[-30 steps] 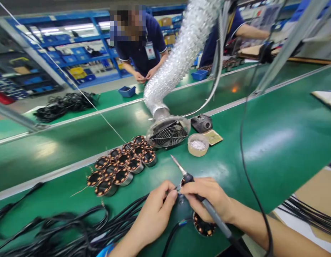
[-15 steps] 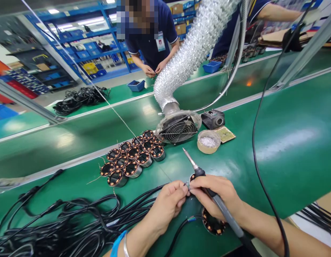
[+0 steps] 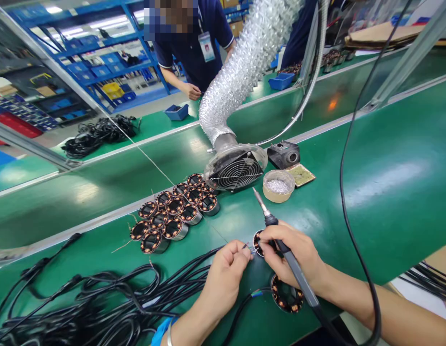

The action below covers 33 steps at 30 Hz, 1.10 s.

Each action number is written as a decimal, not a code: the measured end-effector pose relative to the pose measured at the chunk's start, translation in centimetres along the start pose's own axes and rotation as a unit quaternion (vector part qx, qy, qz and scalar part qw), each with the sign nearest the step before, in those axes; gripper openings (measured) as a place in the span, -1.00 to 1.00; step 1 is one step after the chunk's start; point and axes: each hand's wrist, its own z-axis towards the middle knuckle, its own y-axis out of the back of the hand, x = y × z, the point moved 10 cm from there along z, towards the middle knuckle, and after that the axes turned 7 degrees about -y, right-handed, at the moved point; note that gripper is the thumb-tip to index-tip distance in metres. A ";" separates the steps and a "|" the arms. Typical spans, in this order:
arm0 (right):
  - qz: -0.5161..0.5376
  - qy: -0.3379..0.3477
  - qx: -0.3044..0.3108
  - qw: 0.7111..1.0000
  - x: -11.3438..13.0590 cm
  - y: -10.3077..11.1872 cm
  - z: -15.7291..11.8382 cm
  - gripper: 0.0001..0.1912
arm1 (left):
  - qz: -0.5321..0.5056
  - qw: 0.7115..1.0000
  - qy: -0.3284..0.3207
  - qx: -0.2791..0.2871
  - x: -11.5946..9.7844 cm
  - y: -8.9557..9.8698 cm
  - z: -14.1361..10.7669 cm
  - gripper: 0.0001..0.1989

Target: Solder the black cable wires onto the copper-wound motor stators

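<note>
My left hand (image 3: 228,269) pinches thin wire ends near the middle of the bench. In my right hand (image 3: 298,250) lies a soldering iron (image 3: 299,276), its metal tip pointing up and away. The right fingertips are at a ring-shaped copper-wound coil (image 3: 257,243), mostly hidden behind them. Below that hand another wound coil (image 3: 286,294) lies flat on the green bench (image 3: 399,192). Beside it ends a black cable (image 3: 241,312) with coloured wires. Whether the right fingertips also grip a wire is hard to tell.
Several wound coils (image 3: 174,206) stand in rows. Behind are a fan hood (image 3: 237,173) on a silver duct (image 3: 244,67), a round tub (image 3: 278,186) and a black holder (image 3: 284,154). Black cables (image 3: 82,307) heap at left. A person (image 3: 194,53) stands across the bench.
My fingertips have parted slightly, showing more of the coil and the wire ends between them. The view has shifted a little. Across the bench, the person's hands have moved.
</note>
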 end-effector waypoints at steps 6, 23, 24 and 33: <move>-0.034 0.088 0.022 0.995 1.9 -0.5 0.1 -0.77 | -0.003 1.000 -0.012 -0.017 0.0 0.2 0.0 -0.53; 0.059 -0.074 0.015 0.995 -0.7 3.7 -0.8 -0.65 | 0.076 0.996 -0.041 -0.028 -1.3 0.2 0.1 -0.62; 0.062 -0.091 0.011 0.994 -1.0 4.0 -1.0 -0.65 | 0.087 0.995 -0.045 -0.030 -1.5 0.2 0.2 -0.62; 0.034 -0.110 0.050 0.992 -1.1 0.7 0.0 -0.73 | 0.048 0.998 -0.026 -0.011 -1.1 0.3 0.7 -0.60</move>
